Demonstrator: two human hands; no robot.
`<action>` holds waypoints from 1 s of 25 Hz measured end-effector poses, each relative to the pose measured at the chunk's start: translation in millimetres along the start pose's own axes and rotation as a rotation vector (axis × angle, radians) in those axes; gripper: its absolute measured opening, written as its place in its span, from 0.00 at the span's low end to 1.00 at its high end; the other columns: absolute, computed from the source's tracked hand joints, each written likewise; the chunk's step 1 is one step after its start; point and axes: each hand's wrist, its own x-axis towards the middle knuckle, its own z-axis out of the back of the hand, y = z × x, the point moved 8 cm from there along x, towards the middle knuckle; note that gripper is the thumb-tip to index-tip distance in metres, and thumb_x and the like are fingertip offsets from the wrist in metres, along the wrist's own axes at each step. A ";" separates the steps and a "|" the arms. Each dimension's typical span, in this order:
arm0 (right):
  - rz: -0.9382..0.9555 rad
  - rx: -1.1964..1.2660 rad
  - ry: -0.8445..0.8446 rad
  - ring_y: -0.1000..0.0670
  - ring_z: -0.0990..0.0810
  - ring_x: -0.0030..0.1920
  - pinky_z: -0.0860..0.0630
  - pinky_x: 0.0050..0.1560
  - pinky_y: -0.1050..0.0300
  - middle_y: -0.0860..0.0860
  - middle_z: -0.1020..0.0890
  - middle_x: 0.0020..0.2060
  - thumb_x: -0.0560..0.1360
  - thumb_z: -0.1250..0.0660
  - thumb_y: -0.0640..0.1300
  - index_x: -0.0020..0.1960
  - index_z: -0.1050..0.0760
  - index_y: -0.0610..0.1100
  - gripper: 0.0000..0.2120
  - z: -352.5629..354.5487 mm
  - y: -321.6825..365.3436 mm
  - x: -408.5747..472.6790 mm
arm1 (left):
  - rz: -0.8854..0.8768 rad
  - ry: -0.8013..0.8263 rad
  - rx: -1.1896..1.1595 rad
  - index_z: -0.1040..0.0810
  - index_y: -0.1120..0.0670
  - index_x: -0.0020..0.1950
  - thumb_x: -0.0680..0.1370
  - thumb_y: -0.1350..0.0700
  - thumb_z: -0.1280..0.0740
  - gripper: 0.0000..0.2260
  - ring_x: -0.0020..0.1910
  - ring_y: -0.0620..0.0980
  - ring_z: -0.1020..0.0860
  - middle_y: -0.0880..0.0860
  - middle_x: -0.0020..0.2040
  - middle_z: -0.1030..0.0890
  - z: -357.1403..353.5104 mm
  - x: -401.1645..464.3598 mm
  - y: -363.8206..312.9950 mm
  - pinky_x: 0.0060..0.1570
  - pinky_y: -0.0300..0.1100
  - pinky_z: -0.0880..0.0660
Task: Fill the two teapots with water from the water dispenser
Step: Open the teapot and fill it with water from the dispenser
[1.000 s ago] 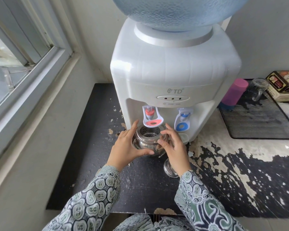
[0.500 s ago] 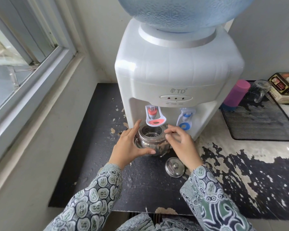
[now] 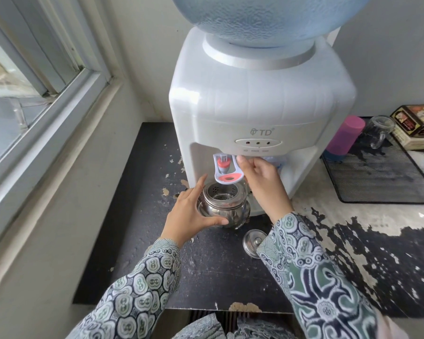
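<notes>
White water dispenser at 12 o'clock, on the worn black counter. Steel teapot, lidless, strainer visible, stands directly beneath the red tap. Left hand wraps the teapot's side from 9 o'clock, fingers curled against its body. Right hand sits beside the tap at 3 o'clock, fingertips at the lever's edge; actual grip cannot be told. Lid lies at 5 o'clock of the teapot.

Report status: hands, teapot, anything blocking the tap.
Left hand cupping teapot under red tap. Right hand at tap lever. Lid off, on counter. Nothing blocking.
</notes>
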 end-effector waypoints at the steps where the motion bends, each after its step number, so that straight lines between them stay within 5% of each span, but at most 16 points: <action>1: 0.010 -0.010 -0.005 0.52 0.29 0.34 0.35 0.35 0.65 0.40 0.28 0.31 0.75 0.39 0.52 0.41 0.27 0.33 0.21 -1.1 1.3 1.2 | 0.004 0.000 -0.003 0.52 0.41 0.74 0.55 0.29 0.31 0.53 0.66 0.50 0.35 0.51 0.69 0.30 -0.2 -0.1 0.1 0.63 0.50 0.32; 6: -0.009 -0.029 0.024 0.59 0.35 0.27 0.37 0.31 0.67 0.50 0.32 0.26 0.75 0.38 0.50 0.33 0.31 0.40 0.17 -0.8 -0.5 -1.2 | 0.004 -0.007 0.003 0.52 0.41 0.74 0.56 0.31 0.29 0.52 0.66 0.49 0.35 0.50 0.68 0.29 0.4 -0.1 1.1 0.62 0.50 0.32; 16: -0.138 0.056 0.094 0.50 0.31 0.35 0.37 0.33 0.60 0.47 0.30 0.30 0.76 0.40 0.48 0.32 0.33 0.44 0.15 -12.1 -12.3 -9.9 | -0.005 -0.006 0.006 0.51 0.41 0.74 0.57 0.32 0.28 0.52 0.66 0.49 0.35 0.49 0.68 0.30 0.3 -0.5 1.3 0.63 0.49 0.32; 25: -0.073 -0.112 0.102 0.58 0.39 0.23 0.41 0.26 0.65 0.54 0.38 0.24 0.76 0.40 0.43 0.31 0.40 0.47 0.17 -23.2 -23.5 -17.7 | 0.005 -0.012 0.013 0.51 0.39 0.73 0.56 0.31 0.28 0.52 0.66 0.48 0.35 0.48 0.67 0.29 0.8 -1.3 1.0 0.59 0.49 0.30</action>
